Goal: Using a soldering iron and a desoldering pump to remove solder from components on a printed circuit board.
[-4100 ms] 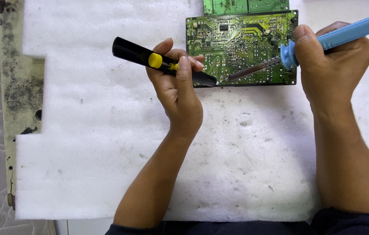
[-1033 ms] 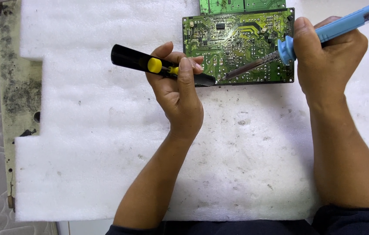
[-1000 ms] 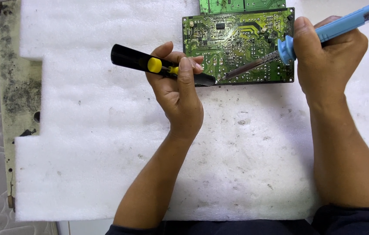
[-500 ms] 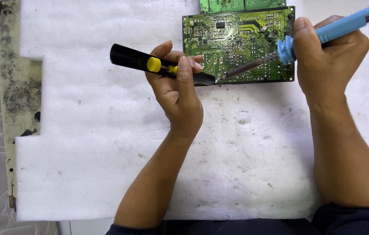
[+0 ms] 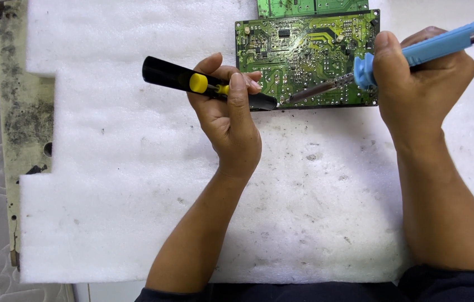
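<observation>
Two bare hands and forearms, seen from above. Left hand (image 5: 227, 120) nearer the middle of the white foam sheet (image 5: 108, 196), right hand (image 5: 421, 84) toward the sheet's right side. No gloves, rings, watch or bracelets on either. Short, plain nails, unpainted; thumbnail visible on the left hand. Forearms uncovered up to the elbows. Dark sleeves (image 5: 455, 282), navy or black, bunched just past the sheet's near edge, the right one showing more cloth than the left. No markings or print visible on the fabric.
</observation>
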